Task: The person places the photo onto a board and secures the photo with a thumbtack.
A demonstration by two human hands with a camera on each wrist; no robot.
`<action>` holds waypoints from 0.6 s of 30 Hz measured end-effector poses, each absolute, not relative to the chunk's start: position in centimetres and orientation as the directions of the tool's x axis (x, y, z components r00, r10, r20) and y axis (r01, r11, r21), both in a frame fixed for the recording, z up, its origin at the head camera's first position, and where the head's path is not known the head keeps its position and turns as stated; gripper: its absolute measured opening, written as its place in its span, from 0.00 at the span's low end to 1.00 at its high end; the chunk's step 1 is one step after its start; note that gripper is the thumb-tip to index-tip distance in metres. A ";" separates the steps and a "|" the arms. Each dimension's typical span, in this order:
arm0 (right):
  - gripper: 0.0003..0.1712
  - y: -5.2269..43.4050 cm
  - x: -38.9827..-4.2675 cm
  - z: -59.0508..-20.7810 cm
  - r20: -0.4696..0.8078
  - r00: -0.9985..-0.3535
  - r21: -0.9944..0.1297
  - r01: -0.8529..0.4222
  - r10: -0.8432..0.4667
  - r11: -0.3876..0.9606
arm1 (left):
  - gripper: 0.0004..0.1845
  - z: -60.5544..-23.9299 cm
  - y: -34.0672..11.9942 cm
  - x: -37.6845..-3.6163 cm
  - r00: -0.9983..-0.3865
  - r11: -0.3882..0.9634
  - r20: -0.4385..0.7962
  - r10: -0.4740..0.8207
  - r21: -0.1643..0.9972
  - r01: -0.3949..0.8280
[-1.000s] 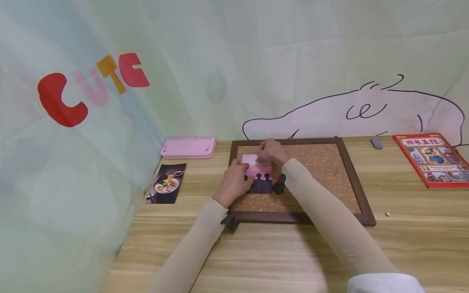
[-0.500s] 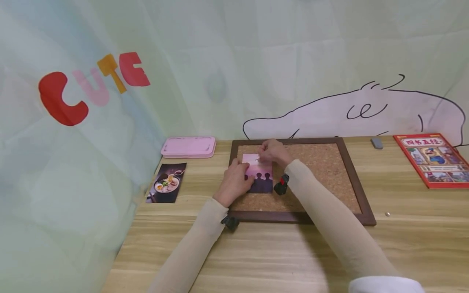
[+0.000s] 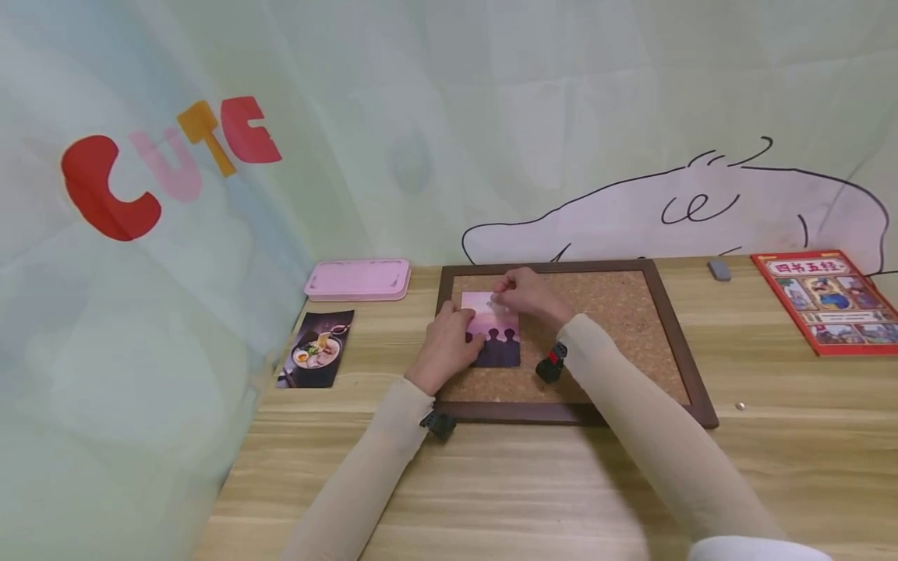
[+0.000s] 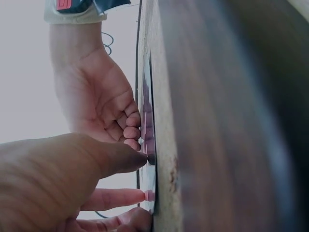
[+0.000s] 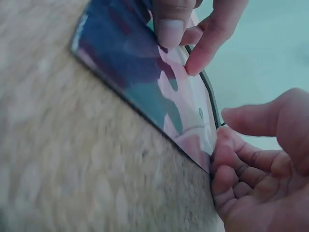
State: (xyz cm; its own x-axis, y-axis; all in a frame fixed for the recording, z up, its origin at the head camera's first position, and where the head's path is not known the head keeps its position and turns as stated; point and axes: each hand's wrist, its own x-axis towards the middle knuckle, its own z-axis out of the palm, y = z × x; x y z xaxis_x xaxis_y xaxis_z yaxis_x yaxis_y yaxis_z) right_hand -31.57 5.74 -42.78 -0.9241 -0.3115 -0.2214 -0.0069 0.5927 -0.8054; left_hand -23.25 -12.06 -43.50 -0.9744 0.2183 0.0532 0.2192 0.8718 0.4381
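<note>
A photo (image 3: 495, 347) with pink sky and dark silhouettes lies on the cork board (image 3: 596, 335), in its left part. My left hand (image 3: 447, 343) presses the photo's left side with its thumb and fingertips. At the photo's upper right is my right hand (image 3: 529, 296). In the right wrist view its curled fingers (image 5: 224, 181) touch the photo's edge, while the thumb stands apart and nothing shows between them. A small oval spot (image 5: 201, 113) marks the photo near these fingertips; whether it is a thumbtack I cannot tell.
A photo of a noodle bowl (image 3: 316, 351) lies left of the board, below a pink case (image 3: 358, 280). To the right are a small silvery tack-like piece (image 3: 740, 406), a grey eraser-like block (image 3: 719, 270) and a red book (image 3: 821, 300). A printed curtain (image 3: 421, 117) hangs behind.
My right wrist has swung slightly right and the fingers have shifted a little on the photo's upper part. The left hand keeps its place on the photo.
</note>
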 end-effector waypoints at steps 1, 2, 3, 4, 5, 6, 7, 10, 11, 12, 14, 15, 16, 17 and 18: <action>0.11 5.8 -31.5 -42.7 -0.219 -0.921 -0.803 -0.018 -0.323 0.596 | 0.23 -43.5 -12.1 -23.3 -0.975 0.871 0.050 0.216 0.442 0.215; 0.12 6.0 -31.3 -42.6 -0.220 -0.917 -0.800 -0.027 -0.334 0.599 | 0.24 -43.5 -12.1 -23.2 -0.976 0.870 0.047 0.214 0.445 0.212; 0.13 6.1 -31.2 -42.4 -0.218 -0.912 -0.800 -0.036 -0.346 0.599 | 0.24 -43.5 -12.0 -23.2 -0.976 0.869 0.045 0.212 0.447 0.210; 0.15 6.2 -31.0 -42.3 -0.218 -0.907 -0.798 -0.047 -0.360 0.601 | 0.24 -43.5 -12.0 -23.2 -0.976 0.868 0.043 0.212 0.450 0.208; 0.16 6.4 -30.8 -42.3 -0.215 -0.905 -0.795 -0.057 -0.367 0.604 | 0.24 -43.6 -12.0 -23.2 -0.976 0.868 0.041 0.212 0.452 0.207; 0.17 6.6 -30.6 -42.2 -0.208 -0.903 -0.787 -0.074 -0.376 0.612 | 0.24 -43.6 -12.0 -23.1 -0.976 0.868 0.040 0.212 0.452 0.207; 0.18 6.8 -30.3 -42.1 -0.199 -0.903 -0.779 -0.090 -0.382 0.620 | 0.24 -43.7 -12.0 -23.1 -0.976 0.868 0.039 0.213 0.452 0.207; 0.20 7.4 -29.7 -42.0 -0.166 -0.908 -0.752 -0.136 -0.385 0.645 | 0.24 -43.7 -12.1 -23.2 -0.974 0.868 0.035 0.222 0.449 0.214; 0.20 7.7 -29.5 -42.0 -0.155 -0.911 -0.743 -0.147 -0.382 0.653 | 0.24 -43.7 -12.1 -23.2 -0.974 0.866 0.032 0.226 0.450 0.216; 0.20 7.9 -29.3 -41.9 -0.145 -0.913 -0.738 -0.157 -0.381 0.656 | 0.24 -43.6 -12.2 -23.3 -0.973 0.865 0.028 0.231 0.451 0.218; 0.20 8.3 -29.0 -41.8 -0.128 -0.916 -0.738 -0.169 -0.381 0.654 | 0.24 -43.5 -12.3 -23.4 -0.971 0.861 0.026 0.236 0.457 0.222; 0.20 8.6 -28.8 -41.7 -0.118 -0.917 -0.738 -0.176 -0.382 0.651 | 0.24 -43.4 -12.3 -23.4 -0.971 0.859 0.025 0.237 0.461 0.222; 0.21 8.8 -28.6 -41.6 -0.107 -0.916 -0.737 -0.188 -0.386 0.650 | 0.24 -43.3 -12.3 -23.4 -0.971 0.858 0.026 0.237 0.462 0.222; 0.21 9.0 -28.4 -41.4 -0.092 -0.916 -0.730 -0.204 -0.390 0.653 | 0.25 -43.2 -12.4 -23.4 -0.971 0.858 0.027 0.236 0.464 0.221; 0.21 9.2 -28.2 -41.3 -0.076 -0.916 -0.720 -0.224 -0.395 0.657 | 0.25 -43.1 -12.4 -23.4 -0.972 0.857 0.029 0.234 0.466 0.220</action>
